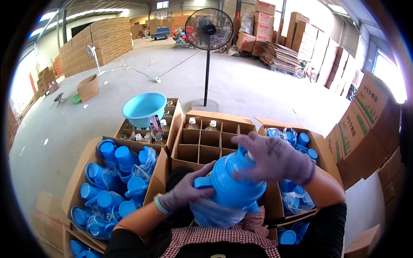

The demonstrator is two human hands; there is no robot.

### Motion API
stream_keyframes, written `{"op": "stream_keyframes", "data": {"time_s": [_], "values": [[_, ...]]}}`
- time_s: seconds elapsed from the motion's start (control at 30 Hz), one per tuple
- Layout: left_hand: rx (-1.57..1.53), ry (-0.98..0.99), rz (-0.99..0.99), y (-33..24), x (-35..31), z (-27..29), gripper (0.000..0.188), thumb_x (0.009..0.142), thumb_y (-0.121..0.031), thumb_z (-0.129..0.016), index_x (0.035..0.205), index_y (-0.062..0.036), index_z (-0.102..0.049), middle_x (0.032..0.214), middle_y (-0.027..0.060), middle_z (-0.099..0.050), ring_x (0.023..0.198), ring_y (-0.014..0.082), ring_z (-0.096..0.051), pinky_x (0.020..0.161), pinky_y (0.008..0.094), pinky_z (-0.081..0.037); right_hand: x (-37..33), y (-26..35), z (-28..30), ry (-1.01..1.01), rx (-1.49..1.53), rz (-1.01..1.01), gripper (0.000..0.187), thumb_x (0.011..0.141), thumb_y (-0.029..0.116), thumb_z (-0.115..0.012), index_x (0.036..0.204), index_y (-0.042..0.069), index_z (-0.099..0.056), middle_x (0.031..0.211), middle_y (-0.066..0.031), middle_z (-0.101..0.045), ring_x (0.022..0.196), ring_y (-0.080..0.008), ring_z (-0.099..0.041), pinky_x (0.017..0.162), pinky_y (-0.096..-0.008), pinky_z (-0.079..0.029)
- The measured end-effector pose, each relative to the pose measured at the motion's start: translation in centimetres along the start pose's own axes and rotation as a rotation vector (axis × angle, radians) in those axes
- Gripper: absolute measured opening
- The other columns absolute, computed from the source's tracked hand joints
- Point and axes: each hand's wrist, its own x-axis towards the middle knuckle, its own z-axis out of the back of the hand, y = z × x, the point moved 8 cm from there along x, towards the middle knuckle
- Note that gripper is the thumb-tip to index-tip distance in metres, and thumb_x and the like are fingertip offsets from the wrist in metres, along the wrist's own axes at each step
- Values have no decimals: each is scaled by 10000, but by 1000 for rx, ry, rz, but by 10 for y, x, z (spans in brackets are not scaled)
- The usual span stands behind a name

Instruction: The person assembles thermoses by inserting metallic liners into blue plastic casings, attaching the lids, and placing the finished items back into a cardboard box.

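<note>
A blue thermos flask [236, 185] stands slightly tilted over my lap, its lower part in a clear plastic bag [219, 215]. My left hand [185, 189], in a purple glove, grips its left side beside the handle [203, 182]. Over the top curls my gloved right hand [279, 159], fingers closed around the flask's neck and slightly blurred. Something pale shows under those fingers, too hidden to name. Just beyond is a divided carton [188, 153], where a few white-capped bottles [211, 125] sit in the far cells.
Open cartons of blue thermos parts stand at left [104, 200] and right [301, 139]. A light-blue basin [144, 109] rests on another divided carton, with a phone [155, 126] leaning by it. Ahead stands a black fan [209, 30]; stacked boxes [365, 124] rise at right.
</note>
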Motion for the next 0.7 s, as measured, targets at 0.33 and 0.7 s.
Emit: {"op": "stream_keyframes", "data": {"time_s": [0.33, 0.7], "values": [[498, -351, -420, 35, -29, -51, 991, 885, -296, -829, 1643, -16, -254, 1465, 198, -553, 1327, 259, -561, 1127, 388, -451, -29, -71, -64, 57, 399, -479, 465, 896, 403, -719, 1225, 81, -660, 1149, -144, -669, 1056, -306, -678, 901, -429, -578], [312, -199, 20, 12, -15, -25, 987, 868, -275, -812, 1643, -21, -256, 1409, 196, -595, 1236, 240, -622, 1062, 377, -511, -11, -50, -41, -5, 252, -380, 375, 942, 291, -682, 1226, 51, -642, 1149, -192, -693, 1042, -358, -696, 895, -418, -589]]}}
